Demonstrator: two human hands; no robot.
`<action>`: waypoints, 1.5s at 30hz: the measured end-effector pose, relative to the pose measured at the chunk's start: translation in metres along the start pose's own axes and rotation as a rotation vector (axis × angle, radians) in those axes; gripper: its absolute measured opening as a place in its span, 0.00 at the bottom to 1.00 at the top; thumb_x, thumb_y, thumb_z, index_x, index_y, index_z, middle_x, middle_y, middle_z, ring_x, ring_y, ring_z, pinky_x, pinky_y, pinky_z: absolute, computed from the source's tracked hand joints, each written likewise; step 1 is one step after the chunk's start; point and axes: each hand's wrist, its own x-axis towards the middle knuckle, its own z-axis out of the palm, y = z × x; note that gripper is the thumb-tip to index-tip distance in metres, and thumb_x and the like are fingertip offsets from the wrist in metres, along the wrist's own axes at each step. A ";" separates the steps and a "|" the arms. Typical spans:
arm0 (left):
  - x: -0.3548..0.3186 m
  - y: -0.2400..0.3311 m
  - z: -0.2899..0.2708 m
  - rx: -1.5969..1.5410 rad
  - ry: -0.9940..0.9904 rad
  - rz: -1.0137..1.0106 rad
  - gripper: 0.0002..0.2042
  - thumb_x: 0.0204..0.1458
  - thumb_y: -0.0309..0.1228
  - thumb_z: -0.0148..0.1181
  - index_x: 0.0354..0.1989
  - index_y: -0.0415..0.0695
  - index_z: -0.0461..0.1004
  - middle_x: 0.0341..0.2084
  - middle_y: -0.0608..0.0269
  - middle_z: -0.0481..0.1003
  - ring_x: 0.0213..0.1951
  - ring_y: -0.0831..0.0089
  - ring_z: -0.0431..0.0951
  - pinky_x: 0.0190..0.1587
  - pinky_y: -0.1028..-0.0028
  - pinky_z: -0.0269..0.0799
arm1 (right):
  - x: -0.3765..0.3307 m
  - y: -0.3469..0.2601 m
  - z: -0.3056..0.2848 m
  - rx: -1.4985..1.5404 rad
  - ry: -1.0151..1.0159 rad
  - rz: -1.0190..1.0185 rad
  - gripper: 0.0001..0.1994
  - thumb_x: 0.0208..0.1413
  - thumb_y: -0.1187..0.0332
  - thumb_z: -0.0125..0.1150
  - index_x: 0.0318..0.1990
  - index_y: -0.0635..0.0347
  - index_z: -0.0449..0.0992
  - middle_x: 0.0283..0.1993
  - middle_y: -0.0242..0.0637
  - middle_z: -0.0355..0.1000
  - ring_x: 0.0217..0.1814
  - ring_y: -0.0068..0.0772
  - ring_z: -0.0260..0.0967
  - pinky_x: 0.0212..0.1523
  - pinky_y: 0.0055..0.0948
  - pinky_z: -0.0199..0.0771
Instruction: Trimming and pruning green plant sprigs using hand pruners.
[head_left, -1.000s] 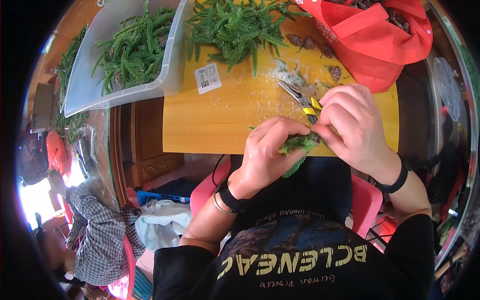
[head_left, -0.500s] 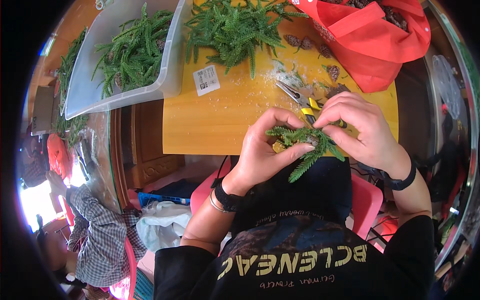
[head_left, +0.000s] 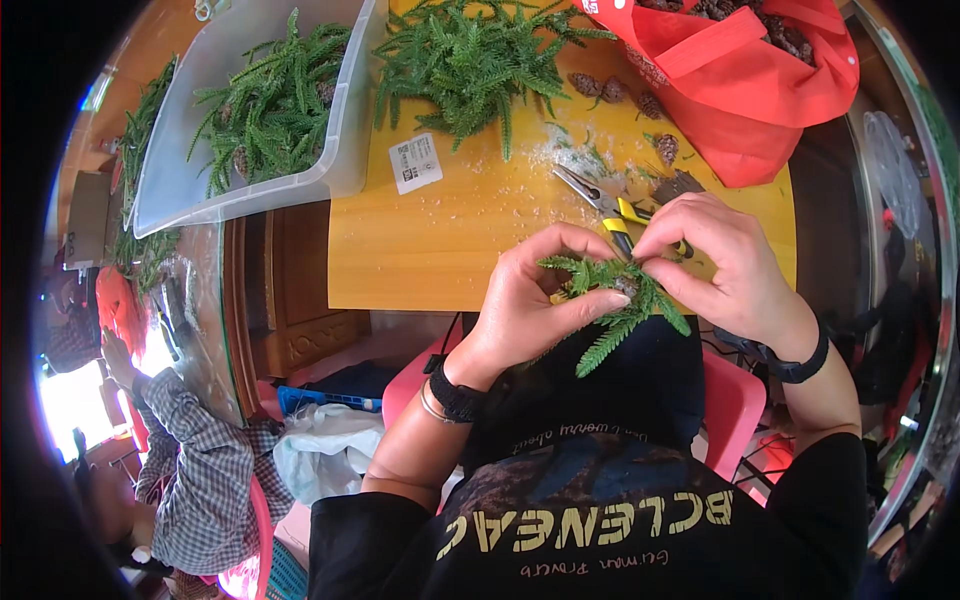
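Observation:
Just over the table's near edge, a green artificial pine sprig (head_left: pixel 617 335) with a small pine cone (head_left: pixel 627 286) at its middle is held between both hands. My left hand (head_left: pixel 535 300) closes on it, the thumb pressing against the cone. With thumb and index finger pinched together, my right hand (head_left: pixel 715 250) grips the sprig's upper right side. What exactly lies between those fingertips is hidden. Right behind the hands, pliers (head_left: pixel 603 203) with yellow-and-black handles rest on the table, jaws pointing to the far left and handles partly covered by my right hand.
A pile of green sprigs (head_left: pixel 465 75) lies at the table's (head_left: pixel 430 260) back. Left of it stands a translucent bin (head_left: pixel 330 165) with more sprigs. A red bag (head_left: pixel 735 90) of pine cones sits far right, with loose cones (head_left: pixel 612 88) beside it. Another person (head_left: pixel 205 470) works at left.
Both hands stay on the sprig, which has tilted slightly, its lower frond dropping a little. At left, the other person's hand has shifted up toward the red item.

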 end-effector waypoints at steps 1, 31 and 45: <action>0.000 0.001 0.000 0.001 0.000 0.001 0.16 0.43 0.20 0.63 0.41 0.39 0.68 0.38 0.66 0.70 0.40 0.80 0.72 0.43 0.79 0.70 | 0.000 -0.001 -0.001 0.063 0.006 0.031 0.09 0.40 0.79 0.61 0.33 0.63 0.71 0.32 0.37 0.70 0.35 0.34 0.68 0.38 0.28 0.67; 0.000 0.000 -0.007 -0.206 -0.063 0.123 0.12 0.48 0.19 0.58 0.40 0.38 0.65 0.38 0.62 0.69 0.43 0.78 0.70 0.47 0.76 0.68 | -0.023 0.032 0.069 -0.349 0.146 0.321 0.30 0.38 0.68 0.64 0.52 0.62 0.60 0.45 0.47 0.60 0.49 0.49 0.60 0.46 0.36 0.64; -0.001 0.005 -0.015 -0.314 -0.089 0.085 0.11 0.48 0.19 0.58 0.39 0.38 0.66 0.36 0.61 0.72 0.38 0.77 0.73 0.43 0.77 0.71 | -0.063 -0.021 -0.049 0.101 -0.094 0.412 0.12 0.33 0.69 0.61 0.26 0.66 0.71 0.20 0.33 0.62 0.20 0.25 0.60 0.25 0.23 0.61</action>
